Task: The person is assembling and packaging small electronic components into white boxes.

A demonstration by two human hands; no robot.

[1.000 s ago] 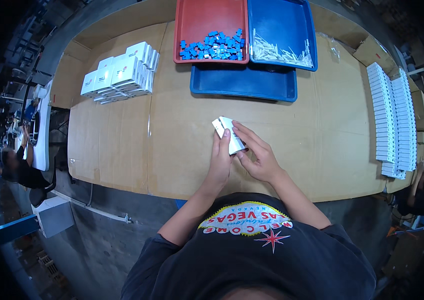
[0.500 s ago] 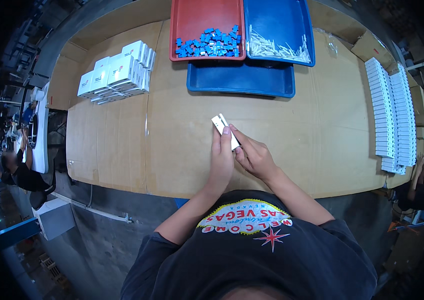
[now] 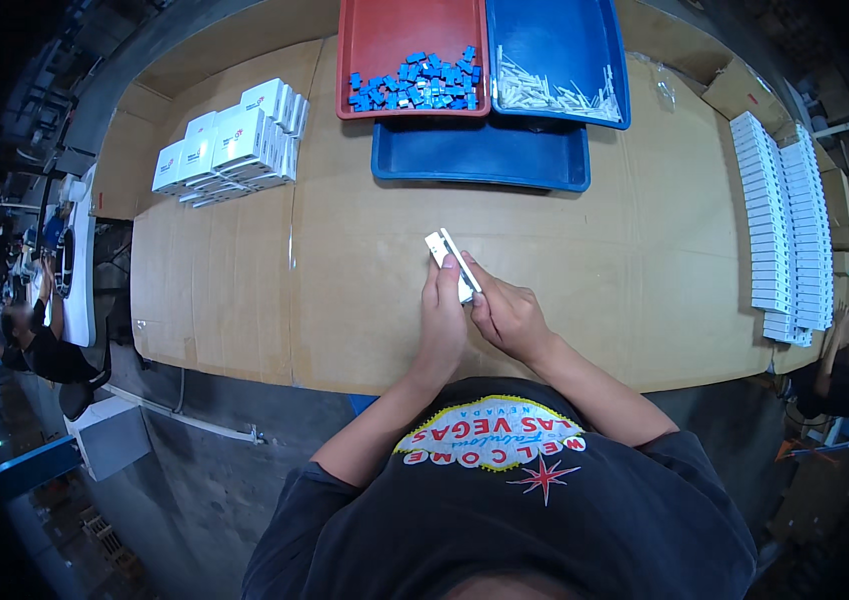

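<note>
Before the nearer blue tray (image 3: 480, 185), a white box (image 3: 437, 244) was gripped by left hand (image 3: 442, 308) and right hand (image 3: 512, 316) fingers. It was judged light, stiff, best held edgewise.

White box (image 3: 462, 264) turned edge-on between hands (image 3: 513, 314); broad face showed earlier.

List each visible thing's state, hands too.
White item: tilted, between hands
Left hand: gripping white item
Right hand: gripping white item
Red tray: holding blue pieces
Right blue tray: holding white sticks
Lower blue tray: partly overlapped
Left white boxes: stacked
Right white boxes: lined up
</note>
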